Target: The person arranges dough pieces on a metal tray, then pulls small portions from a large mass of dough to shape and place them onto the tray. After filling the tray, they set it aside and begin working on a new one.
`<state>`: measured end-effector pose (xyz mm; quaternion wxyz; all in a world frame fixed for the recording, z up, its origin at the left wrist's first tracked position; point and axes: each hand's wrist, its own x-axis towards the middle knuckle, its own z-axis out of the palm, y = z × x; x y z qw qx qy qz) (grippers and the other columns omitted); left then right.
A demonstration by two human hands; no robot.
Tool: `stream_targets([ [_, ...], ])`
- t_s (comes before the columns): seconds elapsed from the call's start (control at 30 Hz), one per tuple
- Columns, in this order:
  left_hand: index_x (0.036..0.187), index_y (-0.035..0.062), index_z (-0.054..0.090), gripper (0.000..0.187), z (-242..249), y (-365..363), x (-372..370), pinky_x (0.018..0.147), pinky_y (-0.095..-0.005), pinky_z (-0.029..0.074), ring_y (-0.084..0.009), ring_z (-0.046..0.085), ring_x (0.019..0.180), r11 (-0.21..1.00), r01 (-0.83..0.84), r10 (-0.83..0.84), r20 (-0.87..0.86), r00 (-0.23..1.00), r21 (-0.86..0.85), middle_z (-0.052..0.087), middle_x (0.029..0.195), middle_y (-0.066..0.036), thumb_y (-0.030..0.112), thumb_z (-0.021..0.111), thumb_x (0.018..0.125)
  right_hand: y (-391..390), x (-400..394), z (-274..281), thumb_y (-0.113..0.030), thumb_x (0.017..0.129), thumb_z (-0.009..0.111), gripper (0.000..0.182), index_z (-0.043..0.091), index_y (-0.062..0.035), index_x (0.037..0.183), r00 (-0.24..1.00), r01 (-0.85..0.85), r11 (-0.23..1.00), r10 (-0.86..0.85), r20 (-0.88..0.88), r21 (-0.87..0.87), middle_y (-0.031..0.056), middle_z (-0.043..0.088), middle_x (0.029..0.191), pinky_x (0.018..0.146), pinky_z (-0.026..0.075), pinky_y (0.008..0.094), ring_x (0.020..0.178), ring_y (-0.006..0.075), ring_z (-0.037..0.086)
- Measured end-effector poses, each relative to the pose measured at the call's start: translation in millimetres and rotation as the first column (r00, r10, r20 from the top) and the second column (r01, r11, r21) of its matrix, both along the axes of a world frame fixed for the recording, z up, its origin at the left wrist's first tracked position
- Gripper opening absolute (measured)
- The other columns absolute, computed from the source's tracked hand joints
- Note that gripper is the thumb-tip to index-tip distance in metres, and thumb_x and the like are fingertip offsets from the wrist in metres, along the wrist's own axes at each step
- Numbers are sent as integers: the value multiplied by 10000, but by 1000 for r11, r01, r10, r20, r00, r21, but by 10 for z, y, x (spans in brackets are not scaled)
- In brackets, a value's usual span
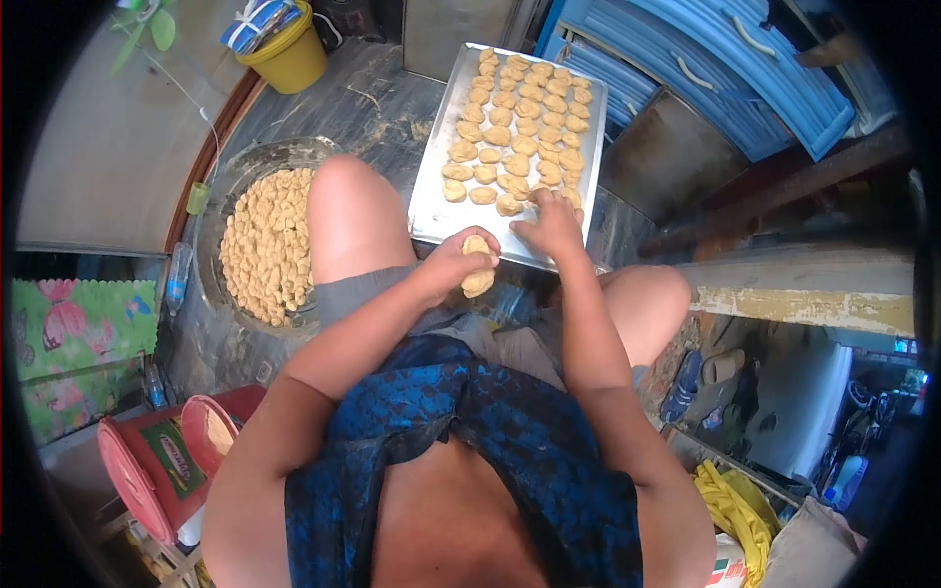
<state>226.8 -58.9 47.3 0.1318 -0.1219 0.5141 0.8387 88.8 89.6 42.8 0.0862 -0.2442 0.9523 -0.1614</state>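
A silver tray (427,201) carries rows of flattened dough pieces (498,135), filling it from the far end to near its front. My left hand (461,263), just off the tray's near left corner, is closed around dough pieces (477,267). Over the tray's near right part, my right hand (551,223) has its fingers spread, with fingertips at the front dough pieces; whether one lies under them is hidden. A large round basin (208,230) of small dough lumps (265,245) sits on the floor left of my knee.
A yellow bucket (294,57) stands at the back left. Blue slatted furniture (725,69) is beyond the tray on the right. Red containers (162,461) are at the lower left, a plastic bottle (177,277) beside the basin. Slippers (683,385) lie at right.
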Motion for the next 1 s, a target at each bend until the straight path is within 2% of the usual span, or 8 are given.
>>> stream_targets([
  [0.13, 972, 64, 523, 217, -13, -12, -16, 699, -257, 490, -122, 572, 780, 1000, -21, 21, 27, 999, -4, 552, 908, -29, 90, 634, 787, 87, -24, -19, -353, 645, 731, 419, 635, -126, 984, 995, -97, 985, 92, 45, 144, 93, 548, 1073, 891, 304, 427, 1048, 273, 478],
  [0.23, 967, 65, 522, 212, -25, -8, -18, 698, -255, 490, -122, 571, 775, 1000, -11, 11, 36, 999, -11, 547, 896, -25, 88, 632, 788, 71, -50, -183, -273, 676, 711, 357, 627, -130, 993, 995, -31, 999, 29, -96, -19, 87, 553, 1050, 899, 296, 409, 1053, 273, 464],
  [0.43, 968, 69, 520, 208, -44, -9, -9, 682, -251, 482, -116, 561, 769, 999, -6, 7, 25, 1000, -48, 540, 884, -21, 91, 627, 790, 166, -127, -58, -265, 687, 708, 321, 629, -127, 966, 996, 45, 990, -56, -74, -137, 90, 581, 990, 863, 342, 395, 1008, 260, 516],
  [0.53, 967, 69, 520, 203, -51, -6, -17, 676, -253, 478, -116, 558, 772, 999, -12, 13, 17, 1000, -39, 539, 884, -21, 92, 620, 791, 204, -115, -111, -289, 709, 694, 302, 625, -104, 937, 998, -43, 986, 37, -43, -160, 89, 580, 998, 851, 356, 407, 1004, 253, 529],
  [0.67, 967, 66, 519, 199, -79, 13, -37, 678, -257, 478, -121, 559, 777, 997, -11, 12, 7, 1000, -78, 540, 885, -24, 88, 612, 793, 169, -86, -121, -326, 730, 678, 305, 627, -101, 929, 997, 59, 998, -61, -54, -26, 90, 589, 976, 854, 358, 396, 996, 261, 534],
  [0.77, 969, 64, 517, 201, -49, 14, -21, 676, -259, 480, -123, 559, 779, 996, 2, 1, 34, 999, -86, 541, 889, -26, 87, 611, 792, 210, -102, -16, -372, 726, 678, 346, 628, -94, 925, 993, 121, 991, -121, -3, 47, 92, 603, 975, 848, 361, 382, 982, 262, 546],
  [0.83, 971, 64, 515, 203, -39, 10, -17, 675, -260, 481, -123, 559, 781, 996, 5, -1, 44, 999, -83, 541, 890, -27, 88, 611, 793, 279, -130, 11, -381, 700, 698, 384, 630, -81, 930, 986, 160, 985, -157, 47, -60, 97, 615, 1003, 835, 394, 364, 993, 258, 559],
  [1.0, 973, 72, 513, 205, -101, 1, -23, 677, -263, 484, -122, 556, 777, 996, -18, 21, 36, 999, -90, 538, 891, -18, 90, 611, 793, 446, -180, -18, -359, 687, 705, 404, 622, -85, 973, 974, 119, 993, -118, 194, 10, 124, 609, 1044, 818, 453, 370, 994, 267, 580],
])
